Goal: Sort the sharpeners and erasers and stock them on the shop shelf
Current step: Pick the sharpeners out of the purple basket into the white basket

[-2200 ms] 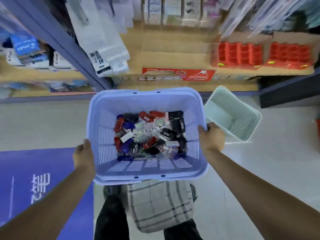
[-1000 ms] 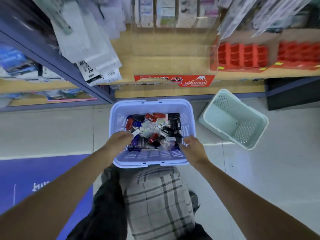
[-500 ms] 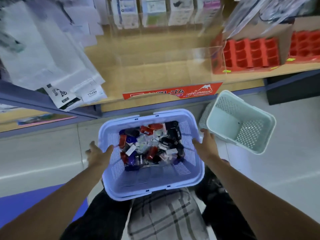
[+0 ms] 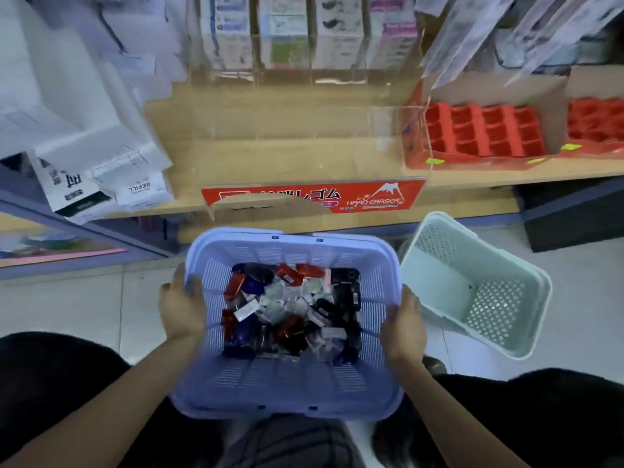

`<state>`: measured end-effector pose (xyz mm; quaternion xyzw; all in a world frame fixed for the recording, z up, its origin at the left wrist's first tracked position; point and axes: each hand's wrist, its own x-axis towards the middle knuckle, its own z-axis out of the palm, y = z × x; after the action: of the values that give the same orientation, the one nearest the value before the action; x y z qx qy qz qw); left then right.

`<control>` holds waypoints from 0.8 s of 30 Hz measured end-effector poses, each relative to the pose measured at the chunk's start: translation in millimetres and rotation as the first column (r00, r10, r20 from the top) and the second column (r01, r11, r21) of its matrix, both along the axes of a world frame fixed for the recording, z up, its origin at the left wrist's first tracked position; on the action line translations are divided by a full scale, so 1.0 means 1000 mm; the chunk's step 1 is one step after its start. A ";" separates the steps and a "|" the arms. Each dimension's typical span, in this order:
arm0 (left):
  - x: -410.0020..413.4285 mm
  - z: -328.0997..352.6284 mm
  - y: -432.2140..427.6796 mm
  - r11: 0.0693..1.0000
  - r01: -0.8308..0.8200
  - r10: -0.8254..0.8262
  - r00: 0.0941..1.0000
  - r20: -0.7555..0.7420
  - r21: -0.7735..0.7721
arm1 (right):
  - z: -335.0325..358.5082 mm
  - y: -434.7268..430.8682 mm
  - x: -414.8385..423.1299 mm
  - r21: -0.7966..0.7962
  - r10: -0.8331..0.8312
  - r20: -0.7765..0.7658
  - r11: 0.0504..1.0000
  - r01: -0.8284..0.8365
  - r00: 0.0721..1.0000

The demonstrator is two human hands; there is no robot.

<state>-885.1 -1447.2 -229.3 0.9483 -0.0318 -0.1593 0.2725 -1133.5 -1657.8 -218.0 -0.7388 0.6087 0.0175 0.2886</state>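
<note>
Sharpeners and erasers point(image 4: 290, 309), likely light, are lying loose in a lilac slotted plastic basket point(image 4: 287, 390); left hand point(image 4: 182, 309) and right hand point(image 4: 403, 325) are clamping fingers round its sides

Showing a stationery shop, at a low wooden shelf point(image 4: 304, 170). Carrying along the front edge a red strip point(image 4: 314, 197) reading "HARD ERASER" beside Japanese script. Holding at the back rows of boxed goods point(image 4: 283, 32), at left white packs point(image 4: 101, 184), one marked "REFILL", at right red trays point(image 4: 483, 130) with yellow tags in front, and mid-shelf a clear bin point(image 4: 304, 130). Including at upper right hanging clear packets point(image 4: 506, 28). Including below, over a tiled floor point(image 4: 84, 305), a blue basket point(image 4: 290, 393) holding small wrapped wares point(image 4: 290, 309) and a green basket point(image 4: 472, 292) just beside it.
</note>
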 end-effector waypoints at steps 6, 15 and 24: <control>0.002 -0.006 -0.028 0.992 0.107 -0.103 0.992 0.067 -0.063 | -0.009 -0.018 -0.010 -0.122 -0.015 0.180 0.992 0.038 0.984; 0.015 0.021 -0.060 0.978 0.126 -0.172 0.937 -0.304 -0.164 | 0.000 -0.055 -0.030 -0.020 0.027 0.165 1.000 -0.024 0.986; -0.023 0.034 -0.084 0.979 0.202 -0.200 0.976 -0.086 0.005 | -0.002 -0.089 -0.032 -0.006 0.071 0.113 0.998 -0.070 0.991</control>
<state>-907.9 -1531.1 -195.1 0.9345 -0.1148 -0.2264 0.2496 -1165.4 -1746.8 -219.7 -0.7600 0.5651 -0.0148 0.3208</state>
